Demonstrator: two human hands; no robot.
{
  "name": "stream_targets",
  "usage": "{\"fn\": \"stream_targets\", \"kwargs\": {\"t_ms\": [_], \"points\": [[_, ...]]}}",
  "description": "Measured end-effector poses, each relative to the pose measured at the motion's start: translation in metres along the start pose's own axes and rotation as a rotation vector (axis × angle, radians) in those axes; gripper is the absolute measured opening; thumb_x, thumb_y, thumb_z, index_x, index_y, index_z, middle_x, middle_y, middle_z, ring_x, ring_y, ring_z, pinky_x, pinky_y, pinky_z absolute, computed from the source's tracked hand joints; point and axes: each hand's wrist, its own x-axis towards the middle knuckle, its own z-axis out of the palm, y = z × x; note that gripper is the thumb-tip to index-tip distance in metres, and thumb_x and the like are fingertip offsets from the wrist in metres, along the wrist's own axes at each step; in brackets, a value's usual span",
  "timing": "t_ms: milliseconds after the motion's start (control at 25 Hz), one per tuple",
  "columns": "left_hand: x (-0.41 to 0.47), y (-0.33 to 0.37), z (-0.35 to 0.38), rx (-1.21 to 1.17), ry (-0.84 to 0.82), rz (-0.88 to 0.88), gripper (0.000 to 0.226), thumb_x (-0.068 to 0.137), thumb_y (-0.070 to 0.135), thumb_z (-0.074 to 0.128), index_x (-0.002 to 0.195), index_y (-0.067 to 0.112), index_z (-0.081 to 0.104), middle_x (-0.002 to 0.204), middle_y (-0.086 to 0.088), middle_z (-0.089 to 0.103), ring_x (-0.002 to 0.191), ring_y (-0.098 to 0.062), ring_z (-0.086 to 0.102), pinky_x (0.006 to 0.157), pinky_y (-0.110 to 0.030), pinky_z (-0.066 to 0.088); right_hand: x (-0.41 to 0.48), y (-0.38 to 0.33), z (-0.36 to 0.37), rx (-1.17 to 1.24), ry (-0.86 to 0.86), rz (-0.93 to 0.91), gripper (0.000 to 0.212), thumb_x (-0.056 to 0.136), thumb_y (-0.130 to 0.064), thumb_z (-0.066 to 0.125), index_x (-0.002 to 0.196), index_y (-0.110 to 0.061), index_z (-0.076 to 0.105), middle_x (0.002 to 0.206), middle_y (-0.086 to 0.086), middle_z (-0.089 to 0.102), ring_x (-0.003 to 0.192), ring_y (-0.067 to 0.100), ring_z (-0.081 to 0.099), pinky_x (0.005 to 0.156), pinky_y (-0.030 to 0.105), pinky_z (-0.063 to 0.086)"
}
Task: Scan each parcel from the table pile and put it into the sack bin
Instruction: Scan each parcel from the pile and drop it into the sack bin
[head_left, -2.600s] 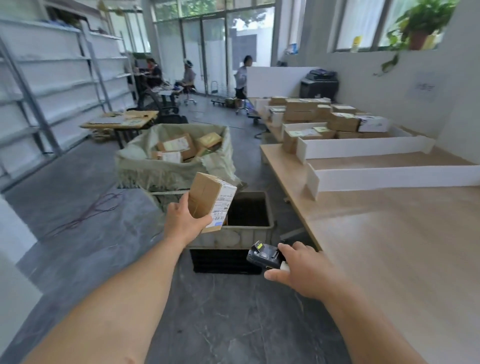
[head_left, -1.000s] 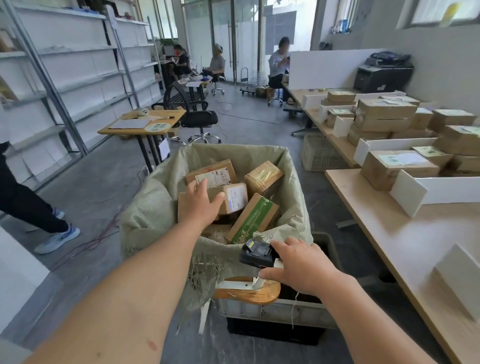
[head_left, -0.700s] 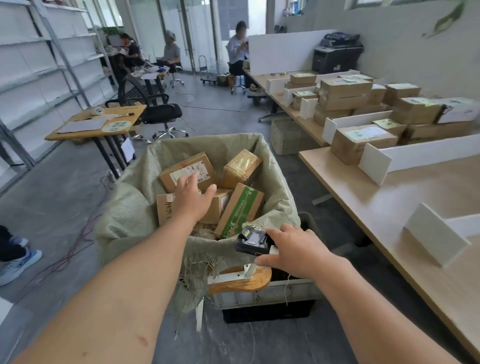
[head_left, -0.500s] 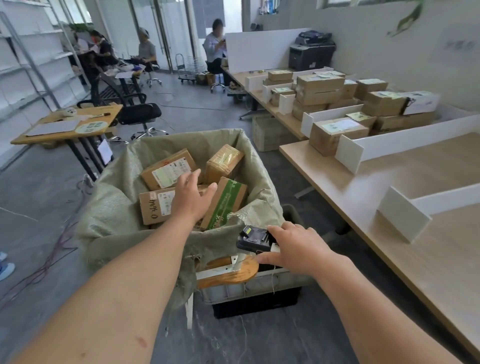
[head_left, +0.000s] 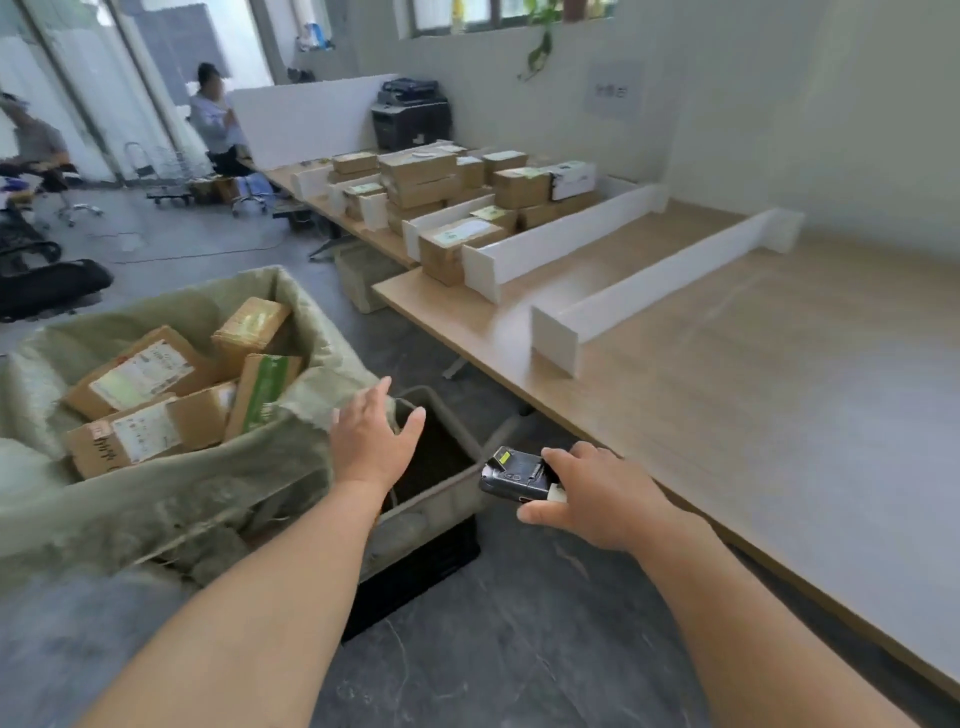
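The sack bin (head_left: 171, 499), lined with green woven cloth, stands at the left and holds several cardboard parcels (head_left: 140, 374). My left hand (head_left: 371, 436) hovers empty with spread fingers to the right of the sack's rim, over a grey crate (head_left: 441, 499). My right hand (head_left: 592, 493) grips a black handheld scanner (head_left: 514, 475) in front of the table's near edge. The parcel pile (head_left: 457, 192) lies far back on the long wooden table (head_left: 727, 389), behind white dividers.
White divider boards (head_left: 654, 283) cross the tabletop. A black crate sits under the grey one on the dark floor. A printer (head_left: 410, 119) stands at the table's far end. People sit at desks in the back left, by a black office chair (head_left: 47, 280).
My left hand let go of the parcel into the sack and pulled back to the right, out over the grey crate. The view swung right toward the table; the scanner stayed in my right hand.
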Motion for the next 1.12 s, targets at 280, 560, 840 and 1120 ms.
{"fn": "stream_targets", "kwargs": {"t_ms": [280, 560, 840, 1120], "points": [[-0.092, 0.146, 0.068, -0.168, -0.174, 0.297, 0.061, 0.091, 0.039, 0.06, 0.144, 0.015, 0.04, 0.145, -0.005, 0.039, 0.136, -0.021, 0.036, 0.111, -0.037, 0.031, -0.152, 0.11, 0.006, 0.065, 0.039, 0.311, 0.067, 0.085, -0.071, 0.05, 0.133, -0.025, 0.045, 0.12, 0.003, 0.051, 0.112, 0.025, 0.049, 0.088, 0.036, 0.036], [-0.182, 0.29, 0.142, -0.161, -0.365, 0.62, 0.06, 0.091, 0.043, 0.058, 0.143, 0.017, 0.045, 0.151, -0.007, 0.037, 0.139, -0.023, 0.033, 0.113, -0.036, 0.024, -0.29, 0.194, 0.012, 0.093, 0.1, 0.661, 0.065, 0.084, -0.071, 0.051, 0.127, -0.023, 0.048, 0.117, 0.004, 0.051, 0.111, 0.026, 0.05, 0.089, 0.038, 0.036], [-0.258, 0.424, 0.211, -0.2, -0.504, 0.916, 0.07, 0.091, 0.051, 0.054, 0.15, 0.021, 0.031, 0.154, -0.004, 0.036, 0.144, -0.021, 0.027, 0.117, -0.041, 0.019, -0.38, 0.265, 0.018, 0.131, 0.174, 0.963, 0.065, 0.082, -0.074, 0.05, 0.126, -0.026, 0.048, 0.116, 0.003, 0.051, 0.111, 0.026, 0.049, 0.086, 0.039, 0.036], [-0.293, 0.541, 0.284, -0.292, -0.629, 1.078, 0.076, 0.087, 0.05, 0.061, 0.15, 0.018, 0.031, 0.153, -0.005, 0.036, 0.143, -0.021, 0.029, 0.117, -0.04, 0.019, -0.414, 0.36, -0.002, 0.144, 0.165, 1.118, 0.065, 0.083, -0.073, 0.049, 0.128, -0.026, 0.047, 0.109, 0.0, 0.05, 0.106, 0.024, 0.05, 0.08, 0.037, 0.037]]}}
